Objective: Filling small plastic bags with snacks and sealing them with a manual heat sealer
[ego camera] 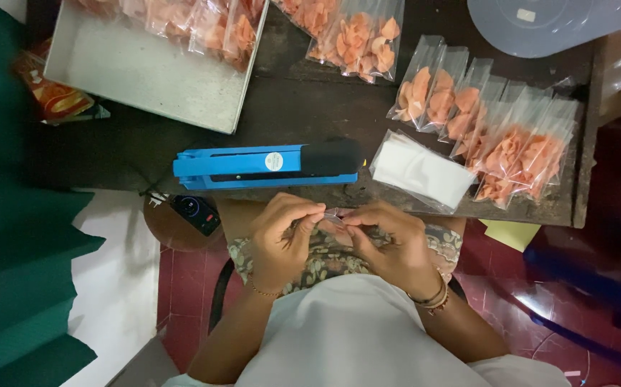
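Blue sealer point(267, 166) just ahead of fingers point(303, 215).

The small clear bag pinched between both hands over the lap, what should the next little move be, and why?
Probably lift the small clear bag forward to the blue heat sealer on the table edge. The left hand and right hand pinch it together over the lap, just short of the sealer, and the filled cracker bags already lie in a row on the table. Whether this bag holds anything is unclear.

Small clear plastic bag point(335, 215) is pinched at both ends between fingertips of left hand point(282, 236) and right hand point(389, 244); held flat just below table edge, over lap; contents cannot be made out.
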